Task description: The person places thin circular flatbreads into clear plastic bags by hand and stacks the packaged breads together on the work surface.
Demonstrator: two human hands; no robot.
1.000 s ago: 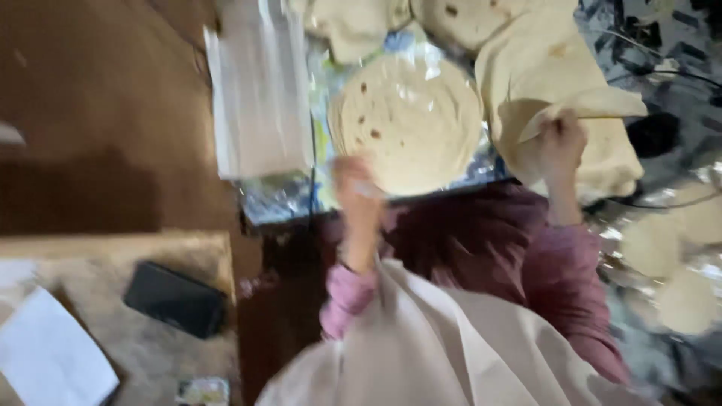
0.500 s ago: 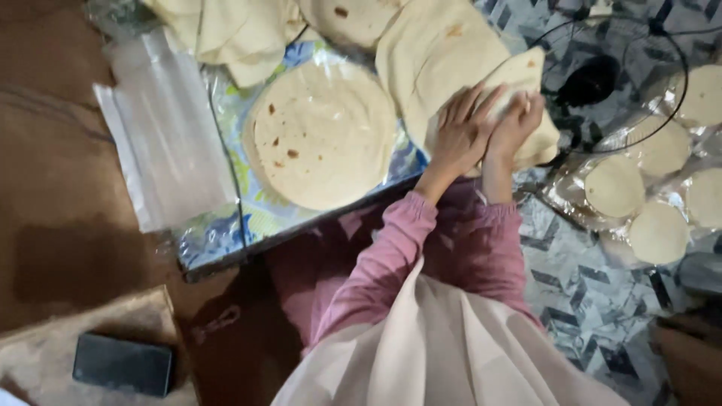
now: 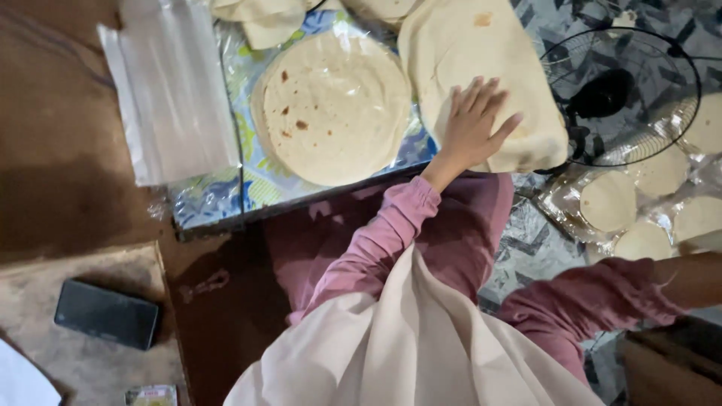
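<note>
My left hand [image 3: 472, 124] lies flat with its fingers spread on a large folded flatbread [image 3: 470, 45] at the upper right. Just left of it, a stack of round browned flatbreads [image 3: 335, 105] sits on a low table covered in patterned plastic [image 3: 214, 199]. My right arm in a pink sleeve [image 3: 602, 297] stretches to the right edge of the view, and its hand is out of frame.
A pile of clear plastic bags [image 3: 177, 90] lies on the table's left end. A black wire-guard fan [image 3: 620, 94] stands at the upper right, with pale dough discs [image 3: 609, 201] on plastic below it. A black phone [image 3: 105, 314] rests lower left.
Both hands were pressing on the folded flatbread; now only my left hand stays on it, spread flat. My right arm has swung out to the right, taking its hand out of view.
</note>
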